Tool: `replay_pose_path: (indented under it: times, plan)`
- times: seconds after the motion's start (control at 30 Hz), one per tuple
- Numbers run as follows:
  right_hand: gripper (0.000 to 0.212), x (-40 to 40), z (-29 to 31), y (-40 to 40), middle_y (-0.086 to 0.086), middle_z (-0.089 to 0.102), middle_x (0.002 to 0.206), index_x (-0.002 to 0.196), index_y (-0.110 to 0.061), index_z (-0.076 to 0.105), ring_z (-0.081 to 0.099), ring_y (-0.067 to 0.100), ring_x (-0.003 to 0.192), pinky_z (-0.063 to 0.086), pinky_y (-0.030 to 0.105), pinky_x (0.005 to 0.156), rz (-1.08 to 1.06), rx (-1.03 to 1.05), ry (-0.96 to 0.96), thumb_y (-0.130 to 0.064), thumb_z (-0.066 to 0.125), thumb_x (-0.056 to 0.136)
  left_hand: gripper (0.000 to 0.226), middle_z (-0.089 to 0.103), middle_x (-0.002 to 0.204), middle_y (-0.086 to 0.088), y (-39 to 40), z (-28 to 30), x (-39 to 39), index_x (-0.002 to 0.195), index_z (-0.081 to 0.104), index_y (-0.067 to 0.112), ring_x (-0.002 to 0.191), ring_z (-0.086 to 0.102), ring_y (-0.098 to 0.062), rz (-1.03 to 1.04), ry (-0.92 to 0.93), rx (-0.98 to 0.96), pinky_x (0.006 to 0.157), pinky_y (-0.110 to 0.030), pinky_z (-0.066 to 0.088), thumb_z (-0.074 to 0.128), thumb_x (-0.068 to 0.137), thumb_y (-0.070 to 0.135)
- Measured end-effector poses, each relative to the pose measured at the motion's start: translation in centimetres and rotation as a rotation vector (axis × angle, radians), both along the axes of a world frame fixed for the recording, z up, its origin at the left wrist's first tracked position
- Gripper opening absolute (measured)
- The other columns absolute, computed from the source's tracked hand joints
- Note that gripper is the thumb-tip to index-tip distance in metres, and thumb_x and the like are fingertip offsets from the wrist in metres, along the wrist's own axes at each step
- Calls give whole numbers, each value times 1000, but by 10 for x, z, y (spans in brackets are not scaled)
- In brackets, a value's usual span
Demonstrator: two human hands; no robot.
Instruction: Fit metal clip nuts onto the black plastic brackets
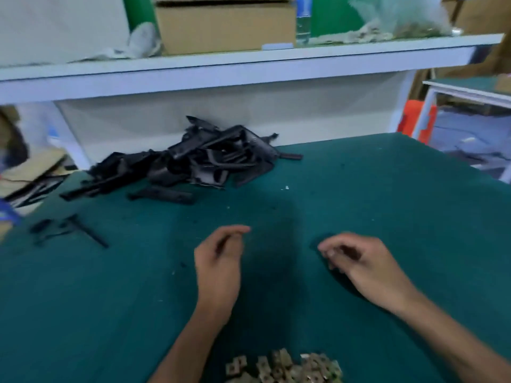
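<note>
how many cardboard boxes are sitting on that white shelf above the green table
1 for certain: a cardboard box on the white shelf, left of the water bottle. Cardboard at the far right may be another.

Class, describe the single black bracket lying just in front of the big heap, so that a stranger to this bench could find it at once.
Start at the green table mat and find the big heap of black brackets against the white back panel. Just in front of its left part lies the lone bracket, a short dark bar flat on the mat. Unlike its neighbours, nothing is stacked on it.
</note>
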State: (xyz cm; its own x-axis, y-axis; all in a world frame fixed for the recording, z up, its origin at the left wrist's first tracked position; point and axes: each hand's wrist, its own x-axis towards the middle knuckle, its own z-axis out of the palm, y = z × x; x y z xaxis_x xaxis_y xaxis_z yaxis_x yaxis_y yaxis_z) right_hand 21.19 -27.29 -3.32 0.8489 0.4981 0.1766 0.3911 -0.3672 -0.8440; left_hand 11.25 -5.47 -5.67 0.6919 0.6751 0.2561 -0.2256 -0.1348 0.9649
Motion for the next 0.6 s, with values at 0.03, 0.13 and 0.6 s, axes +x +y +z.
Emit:
replay_pose_path:
  times: [0.03, 0.13, 0.6]
  plan:
    - [22, 12, 3, 25, -8, 71, 74, 89, -13, 78, 62, 2, 67, 44, 14, 69, 31, -27, -41, 5, 65, 92, 29, 39, 56, 5, 10, 1, -1, 79, 69, 18, 47, 28, -15, 80, -65, -149, 45, -31, 25, 52, 101, 11]
    - [26, 52, 11, 102, -5, 71, 92, 101, -13, 80, 66, 12, 85, 45, 12, 78, 68, -86, -136, 5, 64, 90, 32, 27, 55, 4, 22, 6, 5, 68, 61, 16, 44, 18, -14, 188, -126, -485, 43, -25, 19, 50, 97, 11]
    - [62, 187, 10, 261, 5, 42, 152, 148, -20, 42, 43, 30, 138, 25, 56, 118, 105, -682, -433, -9, 65, 91, 21, 32, 48, 6, 17, 11, 15, 61, 54, 10, 44, 22, -9, 100, 7, -329, 41, -22, 19, 57, 80, 19]
